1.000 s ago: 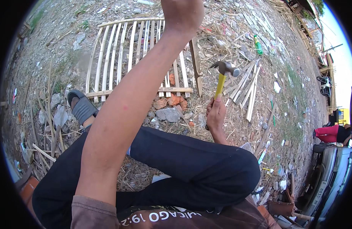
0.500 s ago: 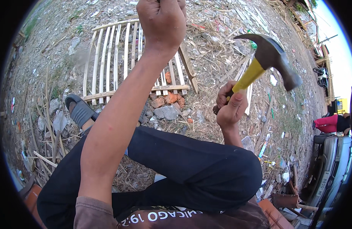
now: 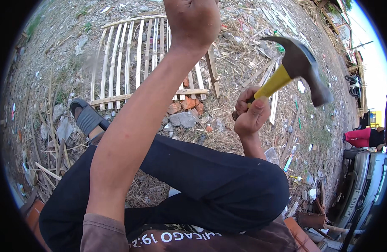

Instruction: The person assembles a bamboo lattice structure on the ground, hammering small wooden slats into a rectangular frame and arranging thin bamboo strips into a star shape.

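My right hand [image 3: 253, 114] is wrapped round the yellow handle of a claw hammer [image 3: 297, 67]. The dark metal head is raised to the right of the hand, its claw pointing left and its striking face down. Higher up, my left hand [image 3: 193, 21] is closed in a fist, partly cut off by the top edge. Whatever its fingers hold is out of sight. Beyond my left forearm, a panel of pale wooden slats [image 3: 139, 54] lies on the ground, partly covered by that arm.
Broken bricks and a grey stone [image 3: 183, 119] lie at the panel's near edge. A wooden stick [image 3: 212, 75] is beside it. My sandaled foot [image 3: 91, 122] is at left. Dry straw and litter cover the ground. A parked car [image 3: 357, 189] and a person [image 3: 361, 137] are far right.
My left fist has moved a little to the right. The right hand and hammer have barely shifted, keeping the same raised pose.
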Demonstrator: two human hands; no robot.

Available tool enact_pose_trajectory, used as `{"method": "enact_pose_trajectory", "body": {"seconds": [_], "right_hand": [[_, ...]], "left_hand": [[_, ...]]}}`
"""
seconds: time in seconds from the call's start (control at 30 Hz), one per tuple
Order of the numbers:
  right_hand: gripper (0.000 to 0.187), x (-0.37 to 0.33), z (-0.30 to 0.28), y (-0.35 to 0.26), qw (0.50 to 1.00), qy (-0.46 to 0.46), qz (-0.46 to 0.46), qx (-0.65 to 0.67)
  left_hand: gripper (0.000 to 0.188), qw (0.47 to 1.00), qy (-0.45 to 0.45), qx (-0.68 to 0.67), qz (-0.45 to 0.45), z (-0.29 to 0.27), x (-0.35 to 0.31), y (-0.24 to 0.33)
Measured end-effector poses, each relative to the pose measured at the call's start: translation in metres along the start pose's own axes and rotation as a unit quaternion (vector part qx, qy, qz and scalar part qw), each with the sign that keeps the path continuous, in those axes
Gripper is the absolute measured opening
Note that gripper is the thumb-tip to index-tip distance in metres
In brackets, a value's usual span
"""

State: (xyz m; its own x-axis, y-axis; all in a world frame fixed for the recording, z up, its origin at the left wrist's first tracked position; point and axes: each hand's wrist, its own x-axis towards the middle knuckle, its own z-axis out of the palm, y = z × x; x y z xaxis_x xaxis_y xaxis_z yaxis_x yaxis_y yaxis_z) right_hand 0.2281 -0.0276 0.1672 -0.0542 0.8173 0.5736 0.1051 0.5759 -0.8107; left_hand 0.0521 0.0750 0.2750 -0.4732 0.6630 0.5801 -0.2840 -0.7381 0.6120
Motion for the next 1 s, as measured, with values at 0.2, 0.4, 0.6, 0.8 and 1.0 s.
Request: {"method": "enact_pose_trajectory", "body": {"seconds": [0.2,0.4,0.6,0.8,1.0], "right_hand": [[0.031,-0.066,-0.029,0.078,0.949,-0.031,0.103,-0.297],[0.033,-0.015,-0.029,0.023,0.983,-0.056,0.153,-0.084],[0.022,-0.045,-0.019,0.003,0.936,-0.021,0.350,0.038],[0.027,-0.011,-0.050,0.006,0.975,0.004,0.181,-0.125],[0.032,-0.010,-0.052,-0.025,0.975,0.008,0.055,-0.216]], "left_hand": [[0.050,0.999,0.022,-0.032,-0.010,-0.004,-0.004,-0.008],[0.050,1.000,-0.001,0.022,0.011,-0.002,0.001,-0.008],[0.050,0.999,0.011,0.051,0.003,0.004,0.002,-0.008],[0.049,0.997,0.009,0.064,0.041,0.007,0.004,-0.016],[0.048,0.999,-0.026,0.012,0.028,0.016,0.001,-0.011]]}}
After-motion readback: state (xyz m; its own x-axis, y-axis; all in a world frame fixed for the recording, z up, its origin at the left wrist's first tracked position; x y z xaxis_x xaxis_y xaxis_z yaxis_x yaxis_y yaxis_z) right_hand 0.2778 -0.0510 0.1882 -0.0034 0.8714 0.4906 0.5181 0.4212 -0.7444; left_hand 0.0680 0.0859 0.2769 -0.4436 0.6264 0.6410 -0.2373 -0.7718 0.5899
